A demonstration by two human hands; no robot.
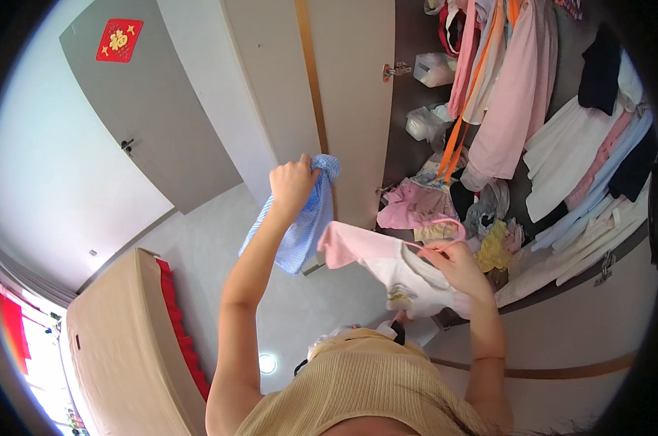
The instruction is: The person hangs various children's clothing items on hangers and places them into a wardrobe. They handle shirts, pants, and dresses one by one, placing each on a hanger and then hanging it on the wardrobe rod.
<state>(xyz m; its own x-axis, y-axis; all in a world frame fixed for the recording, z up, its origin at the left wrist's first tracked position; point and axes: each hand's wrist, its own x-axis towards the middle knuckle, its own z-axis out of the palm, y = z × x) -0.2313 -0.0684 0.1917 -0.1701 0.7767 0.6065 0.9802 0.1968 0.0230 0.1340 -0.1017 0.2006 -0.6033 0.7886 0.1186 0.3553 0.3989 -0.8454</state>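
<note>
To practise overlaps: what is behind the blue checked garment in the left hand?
Behind the blue checked garment: the wardrobe door, a gold strip and grey floor; what it covers is hidden.

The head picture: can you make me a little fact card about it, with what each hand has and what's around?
Left hand: grips a blue checked cloth, which hangs down
Right hand: holds a pink hanger with a pink-and-white garment
Wardrobe: open, on the right side of the picture
Hanging inside: many clothes, including a long pink garment
Wardrobe bottom: crumpled pink cloth and a yellow one
Door: grey, with a red decoration
</note>
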